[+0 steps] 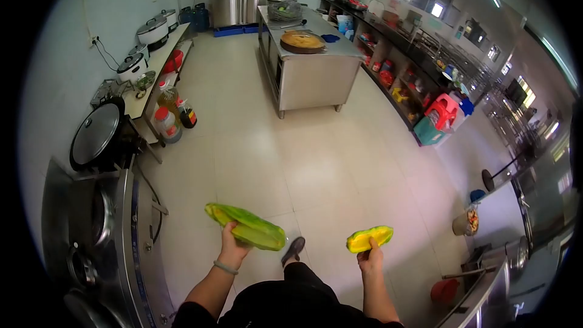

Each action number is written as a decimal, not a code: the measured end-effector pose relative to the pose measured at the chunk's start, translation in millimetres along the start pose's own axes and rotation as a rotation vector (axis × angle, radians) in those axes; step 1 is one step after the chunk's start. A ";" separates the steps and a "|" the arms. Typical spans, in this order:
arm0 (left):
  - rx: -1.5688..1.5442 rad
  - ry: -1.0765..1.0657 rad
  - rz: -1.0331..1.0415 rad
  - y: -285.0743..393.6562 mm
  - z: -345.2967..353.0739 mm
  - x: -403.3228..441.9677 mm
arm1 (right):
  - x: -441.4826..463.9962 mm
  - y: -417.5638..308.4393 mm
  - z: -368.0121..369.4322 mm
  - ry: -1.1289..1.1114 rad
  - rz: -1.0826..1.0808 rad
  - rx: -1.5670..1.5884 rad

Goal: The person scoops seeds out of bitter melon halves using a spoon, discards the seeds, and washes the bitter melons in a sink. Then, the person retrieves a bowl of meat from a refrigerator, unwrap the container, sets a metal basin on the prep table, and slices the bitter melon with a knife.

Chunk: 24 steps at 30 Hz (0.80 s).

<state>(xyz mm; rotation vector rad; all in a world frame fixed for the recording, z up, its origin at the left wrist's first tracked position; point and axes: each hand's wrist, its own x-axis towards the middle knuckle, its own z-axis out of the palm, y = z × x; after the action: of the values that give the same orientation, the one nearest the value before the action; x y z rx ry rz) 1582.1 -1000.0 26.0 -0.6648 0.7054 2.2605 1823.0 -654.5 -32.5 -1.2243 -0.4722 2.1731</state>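
Seemingly mid-carry, the left hand is gripping 1 green piece while the right hand is pinching 1 yellow piece, any move calling for steady fingers.

No text, label, brand, number or sign can be read in the head view.
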 end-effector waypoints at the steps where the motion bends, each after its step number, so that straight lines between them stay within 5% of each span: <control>1: -0.059 0.056 0.038 16.4 -1.1 13.9 | 25.5 2.3 18.6 -0.005 0.010 -0.002; 6: -0.103 0.135 0.224 90.8 -12.4 91.3 | 149.2 3.4 146.8 -0.014 0.059 -0.004; 8: -0.276 0.436 0.356 119.7 0.6 99.7 | 181.8 12.9 195.2 0.001 0.094 0.013; 15: -0.396 0.377 0.630 193.6 49.3 161.6 | 279.5 55.6 441.3 -0.187 0.239 -0.311; 24: -0.425 0.520 0.545 316.5 112.9 375.0 | 392.8 108.0 686.8 -0.499 0.193 -0.510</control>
<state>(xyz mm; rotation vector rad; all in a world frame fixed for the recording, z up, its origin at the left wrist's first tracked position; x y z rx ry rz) 1083.4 -961.7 -31.3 -1.4466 0.7068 2.8033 1041.8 -493.3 4.4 -0.9817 -1.2197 2.6267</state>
